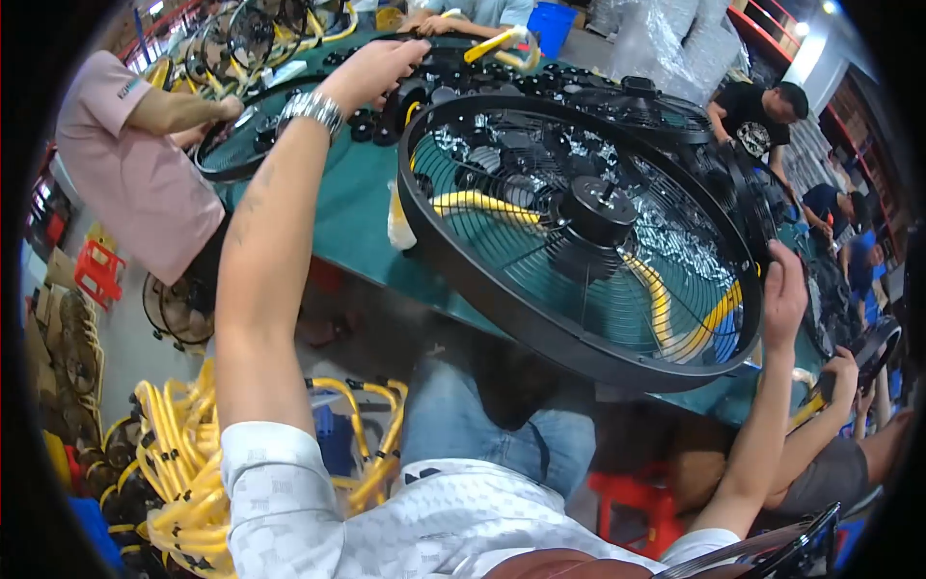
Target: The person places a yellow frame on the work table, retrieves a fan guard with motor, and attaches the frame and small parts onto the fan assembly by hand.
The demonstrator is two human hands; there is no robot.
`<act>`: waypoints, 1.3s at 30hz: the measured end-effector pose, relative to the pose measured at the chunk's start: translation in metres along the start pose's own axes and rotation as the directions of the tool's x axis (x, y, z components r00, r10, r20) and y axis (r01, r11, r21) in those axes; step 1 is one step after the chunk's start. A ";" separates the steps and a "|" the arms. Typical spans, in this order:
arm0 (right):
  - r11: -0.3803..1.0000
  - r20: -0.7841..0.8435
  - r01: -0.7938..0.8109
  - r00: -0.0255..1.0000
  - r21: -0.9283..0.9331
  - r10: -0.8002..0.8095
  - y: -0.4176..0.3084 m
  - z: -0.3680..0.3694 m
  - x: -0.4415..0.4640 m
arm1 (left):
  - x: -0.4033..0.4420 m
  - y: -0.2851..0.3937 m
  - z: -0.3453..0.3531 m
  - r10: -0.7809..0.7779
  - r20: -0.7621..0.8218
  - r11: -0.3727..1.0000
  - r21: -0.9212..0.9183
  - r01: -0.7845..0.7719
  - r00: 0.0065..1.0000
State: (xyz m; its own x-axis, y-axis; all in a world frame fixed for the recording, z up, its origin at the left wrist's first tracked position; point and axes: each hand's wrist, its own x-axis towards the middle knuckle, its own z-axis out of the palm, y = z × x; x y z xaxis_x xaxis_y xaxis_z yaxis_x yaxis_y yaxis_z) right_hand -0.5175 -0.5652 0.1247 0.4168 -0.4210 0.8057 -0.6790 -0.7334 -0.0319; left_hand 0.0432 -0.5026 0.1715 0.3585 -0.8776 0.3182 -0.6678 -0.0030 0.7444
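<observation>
A large round black fan housing (579, 355) with a wire grille rests tilted on the green table in front of me, its near edge overhanging. A black motor (606, 210) sits at its centre, and yellow tubing (487, 205) shows through the grille. My right hand (786, 301) holds the housing's right side, with some fingers hidden. Beyond the housing's far left side, my left hand (371, 75) reaches over small black round parts (365, 125). Its fingers are apart, and I see nothing held in them.
On the left, a person in a pink shirt (145, 164) handles another fan ring (207, 159). Bent yellow tubes (188, 473) are piled at lower left. A red stool (98, 272) stands behind. More workers and fans line the right side, including a person in black (750, 121).
</observation>
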 end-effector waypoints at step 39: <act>1.000 0.059 -0.030 0.998 -0.001 0.030 0.025 0.008 -0.008 | 0.051 -0.064 0.015 -0.064 0.183 0.942 0.335 -0.001 0.981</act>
State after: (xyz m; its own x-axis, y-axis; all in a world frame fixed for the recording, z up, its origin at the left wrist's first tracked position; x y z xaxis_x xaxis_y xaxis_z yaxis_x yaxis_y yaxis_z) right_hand -0.5329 -0.5844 0.1129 0.4306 -0.4736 0.7683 -0.6918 -0.7199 -0.0560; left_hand 0.0940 -0.5543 0.1310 0.2749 -0.9485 0.1574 -0.8483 -0.1622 0.5041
